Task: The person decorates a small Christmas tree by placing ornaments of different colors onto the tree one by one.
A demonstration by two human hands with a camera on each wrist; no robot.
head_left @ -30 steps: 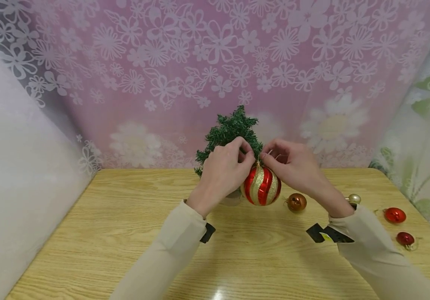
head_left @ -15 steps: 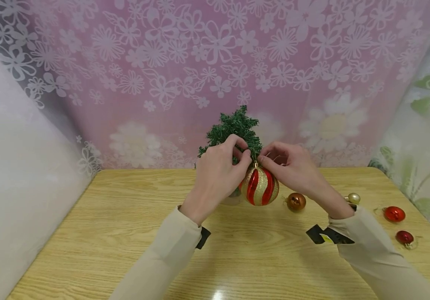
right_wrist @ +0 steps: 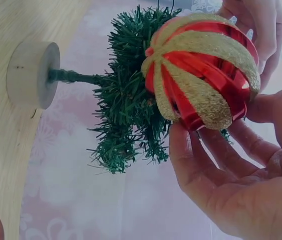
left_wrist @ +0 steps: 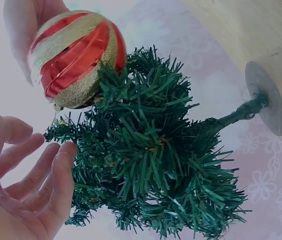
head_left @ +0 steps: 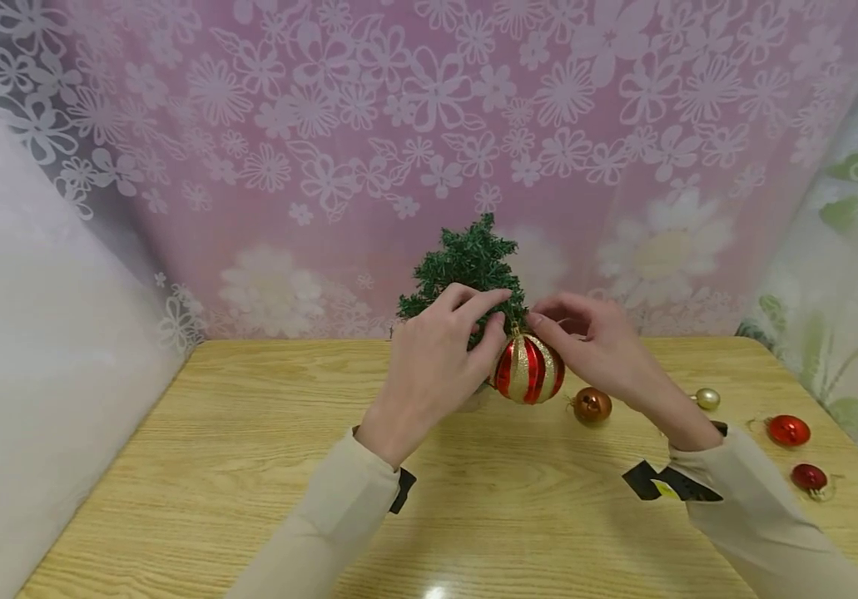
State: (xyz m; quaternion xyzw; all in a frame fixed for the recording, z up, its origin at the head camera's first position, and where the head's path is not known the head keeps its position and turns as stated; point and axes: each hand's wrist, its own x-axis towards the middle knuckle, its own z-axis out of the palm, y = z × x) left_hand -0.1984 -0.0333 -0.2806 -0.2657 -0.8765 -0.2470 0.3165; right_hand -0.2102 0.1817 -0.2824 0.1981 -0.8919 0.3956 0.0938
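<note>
The left hand (head_left: pixel 436 358) is held beside the tree (head_left: pixel 466 262), its fingers loose and spread, thumb and forefinger parted. The right hand (head_left: pixel 593 341) is held at the striped bauble (head_left: pixel 529 370), fingers bent close to its top; whether anything is pinched there cannot be told, as the fingertips are partly hidden. The bauble is seen against the branches, on the tree's right side, above the table (head_left: pixel 249 466). The tree is carried by a round base (right_wrist: pixel 31 75). Farther right, a brown ball (head_left: pixel 593 405), a gold ball (head_left: pixel 708 398) and two red balls (head_left: pixel 788 430) are laid out, and a flowered curtain (head_left: pixel 399 108) is hung behind
</note>
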